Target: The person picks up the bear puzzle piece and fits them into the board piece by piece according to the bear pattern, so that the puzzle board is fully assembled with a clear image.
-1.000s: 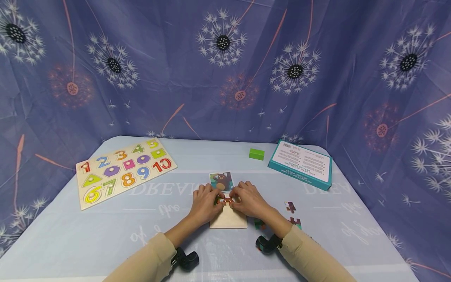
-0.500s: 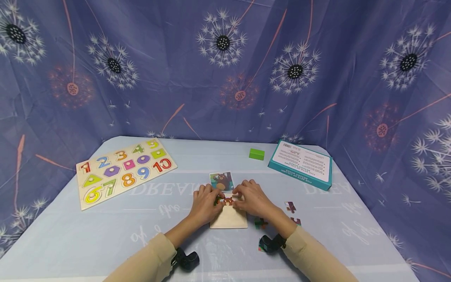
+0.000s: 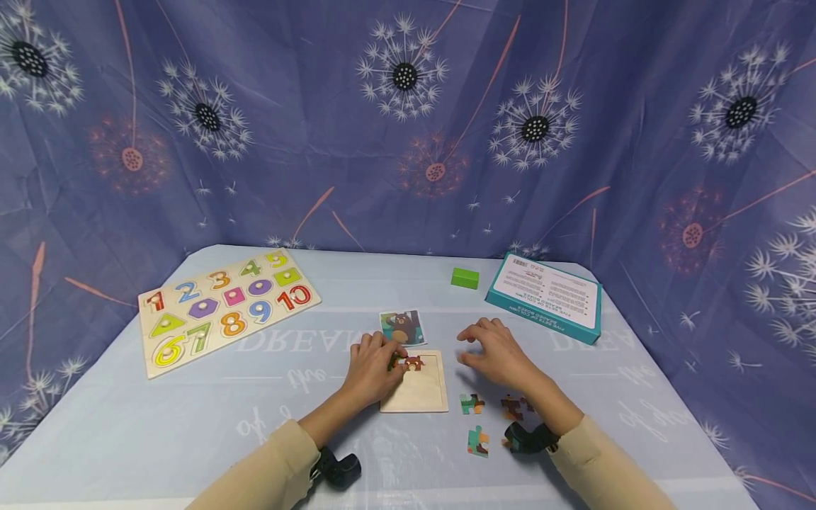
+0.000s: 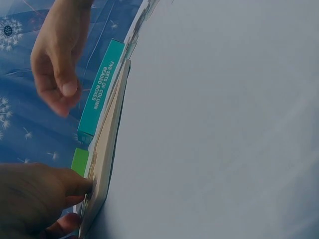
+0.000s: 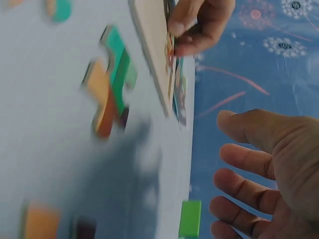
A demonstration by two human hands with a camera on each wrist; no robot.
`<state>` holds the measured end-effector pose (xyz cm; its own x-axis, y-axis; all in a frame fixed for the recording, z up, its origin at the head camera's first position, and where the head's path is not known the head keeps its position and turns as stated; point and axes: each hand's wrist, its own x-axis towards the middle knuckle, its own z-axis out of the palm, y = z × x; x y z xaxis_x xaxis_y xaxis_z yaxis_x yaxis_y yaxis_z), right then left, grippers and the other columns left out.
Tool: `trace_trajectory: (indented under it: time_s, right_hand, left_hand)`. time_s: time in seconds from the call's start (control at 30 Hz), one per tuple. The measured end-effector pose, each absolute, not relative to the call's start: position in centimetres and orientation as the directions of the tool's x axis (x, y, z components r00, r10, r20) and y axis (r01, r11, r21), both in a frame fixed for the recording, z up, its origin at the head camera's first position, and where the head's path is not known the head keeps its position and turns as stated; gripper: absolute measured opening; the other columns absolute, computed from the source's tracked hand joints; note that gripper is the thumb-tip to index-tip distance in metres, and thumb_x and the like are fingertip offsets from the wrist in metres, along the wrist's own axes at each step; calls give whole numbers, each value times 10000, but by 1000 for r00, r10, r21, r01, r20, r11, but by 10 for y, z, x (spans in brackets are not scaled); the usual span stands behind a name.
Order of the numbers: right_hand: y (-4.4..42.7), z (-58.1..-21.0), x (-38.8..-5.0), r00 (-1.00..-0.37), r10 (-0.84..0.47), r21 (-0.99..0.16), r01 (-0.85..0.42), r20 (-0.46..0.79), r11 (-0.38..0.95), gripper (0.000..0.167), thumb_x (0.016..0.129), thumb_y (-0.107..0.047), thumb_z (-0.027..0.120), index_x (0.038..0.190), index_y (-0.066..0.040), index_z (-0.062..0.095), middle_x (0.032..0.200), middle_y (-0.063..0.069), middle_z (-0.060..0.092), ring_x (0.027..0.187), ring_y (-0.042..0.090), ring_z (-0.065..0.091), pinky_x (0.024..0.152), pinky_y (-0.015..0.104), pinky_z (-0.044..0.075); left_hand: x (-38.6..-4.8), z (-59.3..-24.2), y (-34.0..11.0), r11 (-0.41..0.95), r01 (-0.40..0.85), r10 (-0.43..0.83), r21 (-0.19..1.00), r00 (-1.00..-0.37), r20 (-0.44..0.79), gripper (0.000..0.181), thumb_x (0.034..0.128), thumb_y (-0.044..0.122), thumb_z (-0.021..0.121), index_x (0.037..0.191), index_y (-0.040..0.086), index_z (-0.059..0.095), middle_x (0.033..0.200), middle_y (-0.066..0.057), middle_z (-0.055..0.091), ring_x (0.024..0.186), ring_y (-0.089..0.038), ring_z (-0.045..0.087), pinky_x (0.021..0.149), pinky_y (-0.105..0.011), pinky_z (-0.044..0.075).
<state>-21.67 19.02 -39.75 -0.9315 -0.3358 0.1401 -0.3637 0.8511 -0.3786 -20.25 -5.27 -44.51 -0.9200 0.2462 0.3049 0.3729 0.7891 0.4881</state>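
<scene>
A square wooden puzzle tray point(image 3: 414, 392) lies in front of the person, with a brown bear-face puzzle piece point(image 3: 414, 363) in its top row. My left hand point(image 3: 372, 370) stays at the tray's upper left corner, thumb and index curled about a mostly hidden greenish puzzle piece point(image 3: 392, 362). My right hand point(image 3: 500, 354) hovers right of the tray, holding nothing; in the right wrist view its fingers point(image 5: 244, 191) are spread and loosely bent. Loose puzzle pieces lie under and beside the right forearm, among them a green-orange one point(image 3: 472, 404) and a teal one point(image 3: 478, 441).
A bear picture card point(image 3: 402, 328) lies just beyond the tray. A green block point(image 3: 465, 278) and a teal box point(image 3: 543, 297) stand at the back right. At the left lies a wooden number board point(image 3: 226, 312). A patterned curtain point(image 3: 319, 142) hangs behind the table.
My right hand has let go of the bear-face piece and moved right, off the tray. More loose pieces now show beside the tray. The left hand has stayed put.
</scene>
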Motion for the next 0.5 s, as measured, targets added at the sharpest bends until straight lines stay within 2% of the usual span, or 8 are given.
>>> trace_trajectory:
  time_s: [0.27,0.5]
  right_hand:
    - [229,-401,-210,-938,-308,-376,-345,157,860,315,773,-251,742,1049,-111,684,975,58,615,922,201,462,854,437,358]
    - [256,-407,-206,-956,-269,-383,-292,113,876,315,780,-277,741,1052,-130,683,992,39,609,940,196,447,794,371,355]
  left_hand:
    - [-203,-445,-53,791,368,247,489,-923,296,121,821,244,689,924,198,646,891,0,494,877,-182,386,791,-419,283]
    - [-203,-446,-53,790,379,252,482,-917,308,137,824,254,687,944,197,653,900,-3,498,873,-181,385,779,-409,281]
